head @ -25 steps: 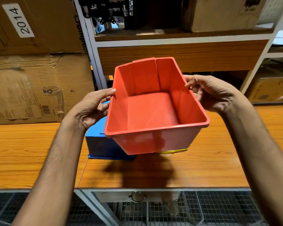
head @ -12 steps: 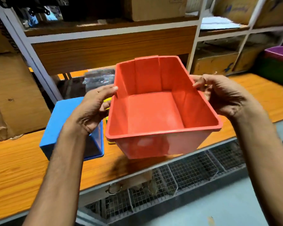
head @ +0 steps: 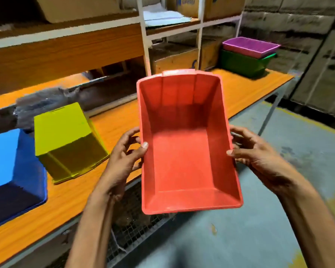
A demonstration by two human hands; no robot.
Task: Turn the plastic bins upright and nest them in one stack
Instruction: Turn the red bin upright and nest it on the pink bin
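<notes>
I hold a red plastic bin (head: 186,147) upright in the air, its opening facing me, past the front edge of the wooden bench (head: 70,194). My left hand (head: 124,161) grips its left rim and my right hand (head: 259,157) grips its right rim. On the bench to the left, a yellow bin (head: 66,140) and a blue bin (head: 10,171) both lie upside down. At the far right end of the bench a purple bin (head: 249,46) sits nested in a green bin (head: 244,62), both upright.
Shelving with white uprights (head: 145,45) and cardboard boxes (head: 174,57) runs behind the bench. Crumpled clear plastic (head: 45,101) lies behind the yellow bin. Wire mesh (head: 128,215) fills the space under the bench. Grey floor (head: 240,238) spreads to the right.
The view has swung right and the red bin has moved right with both hands, off the bench front. The yellow bin and the purple-in-green stack have come into sight.
</notes>
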